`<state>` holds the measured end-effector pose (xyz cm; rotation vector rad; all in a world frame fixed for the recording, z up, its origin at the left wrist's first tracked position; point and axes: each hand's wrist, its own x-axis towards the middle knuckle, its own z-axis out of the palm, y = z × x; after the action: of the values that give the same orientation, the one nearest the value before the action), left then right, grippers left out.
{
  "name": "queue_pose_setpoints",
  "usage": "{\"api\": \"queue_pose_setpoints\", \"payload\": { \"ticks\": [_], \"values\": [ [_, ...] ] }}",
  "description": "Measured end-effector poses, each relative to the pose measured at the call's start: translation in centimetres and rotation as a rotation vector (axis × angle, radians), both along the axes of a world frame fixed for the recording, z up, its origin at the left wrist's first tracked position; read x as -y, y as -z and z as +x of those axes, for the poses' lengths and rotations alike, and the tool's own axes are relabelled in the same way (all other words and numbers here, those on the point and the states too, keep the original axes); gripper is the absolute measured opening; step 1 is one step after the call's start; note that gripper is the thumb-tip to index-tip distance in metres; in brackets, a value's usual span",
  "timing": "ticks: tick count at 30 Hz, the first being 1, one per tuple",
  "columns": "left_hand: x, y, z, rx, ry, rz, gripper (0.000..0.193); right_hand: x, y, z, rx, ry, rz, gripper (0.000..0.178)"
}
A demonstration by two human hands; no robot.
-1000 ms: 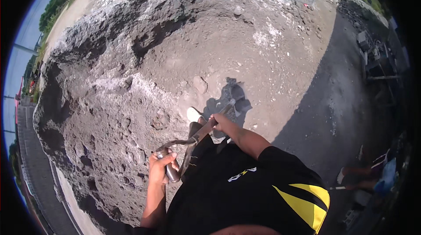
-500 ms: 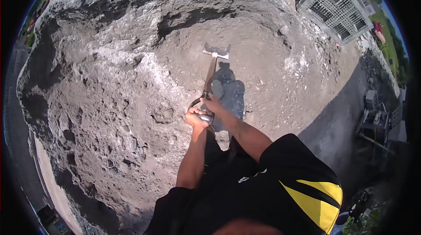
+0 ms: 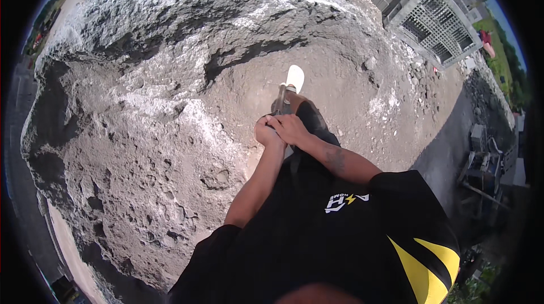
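The right hand (image 3: 290, 129), farther along the shovel (image 3: 281, 97) half a second ago, has drawn back to lie against the left hand (image 3: 267, 133). Just beyond the grip, a white shoe (image 3: 295, 76) has come out beside the shovel (which now looks much shorter).

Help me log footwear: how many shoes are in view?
1: a white shoe, beyond the left hand and right hand, near the shovel shaft. Another may be hidden beneath the body.
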<state>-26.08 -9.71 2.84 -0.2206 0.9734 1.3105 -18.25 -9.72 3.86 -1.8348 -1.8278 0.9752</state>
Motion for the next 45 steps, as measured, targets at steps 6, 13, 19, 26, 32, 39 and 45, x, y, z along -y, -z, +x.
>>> {"api": "queue_pose_setpoints", "payload": {
  "ticks": [6, 13, 19, 26, 32, 39, 45],
  "values": [
    [-1.3, 9.4, 0.4, -0.292, 0.022, -0.047, 0.014, 0.0, 5.7, 0.0, 0.103, -0.090, 0.129, 0.041],
    [0.2, 8.3, -2.0, -0.061, 0.248, -0.168, 0.011, 2.1, 6.6, -0.6, 0.365, -0.064, 0.051, 0.041],
    [5.8, 13.7, -5.4, -0.180, 0.300, -0.231, 0.016, 8.0, 11.9, -4.1, 0.266, 0.031, 0.003, 0.040],
    [18.4, 25.2, -8.2, -0.108, 0.397, -0.194, 0.014, 19.8, 19.7, -5.9, 0.332, -0.075, -0.066, 0.051],
    [25.1, 24.6, -4.7, -0.041, 0.430, -0.099, 0.013, 26.0, 17.6, -1.7, 0.304, -0.070, -0.207, 0.062],
    [27.5, 16.2, -9.0, -0.151, 0.341, -0.074, 0.009, 31.5, 11.1, -1.0, -0.147, -0.115, -0.171, 0.060],
    [21.2, 12.4, -17.3, -0.164, 0.069, -0.099, 0.010, 29.4, 12.8, 1.1, -0.257, 0.055, -0.225, 0.063]
  ]
}}
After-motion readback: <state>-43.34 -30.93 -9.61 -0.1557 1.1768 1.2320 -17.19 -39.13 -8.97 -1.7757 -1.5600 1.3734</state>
